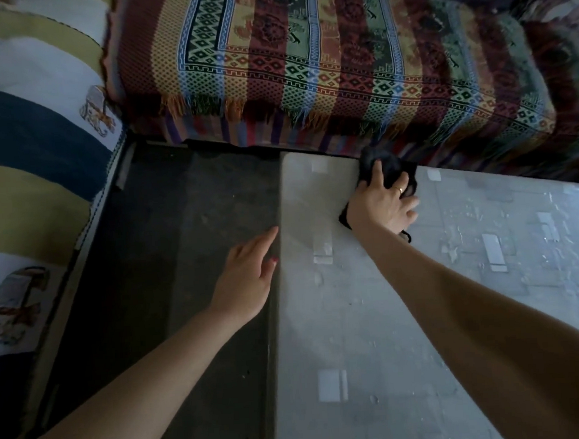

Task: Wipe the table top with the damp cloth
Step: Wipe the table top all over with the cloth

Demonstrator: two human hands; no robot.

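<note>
The table top (356, 334) is pale grey and scuffed, with tape patches and flaking spots, and fills the lower right. A black damp cloth (385, 167) lies bunched at the table's far edge. My right hand (382, 203) lies spread on top of the cloth, fingers splayed, pressing it against the surface; a ring shows on one finger. My left hand (247, 279) hovers with straight fingers just left of the table's left edge, over the dark floor, holding nothing.
A sofa under a striped, fringed woven throw (305, 59) runs along the table's far edge. A cushion with blue, yellow and white bands (22, 140) lines the left. Dark floor (181, 243) lies between cushion and table.
</note>
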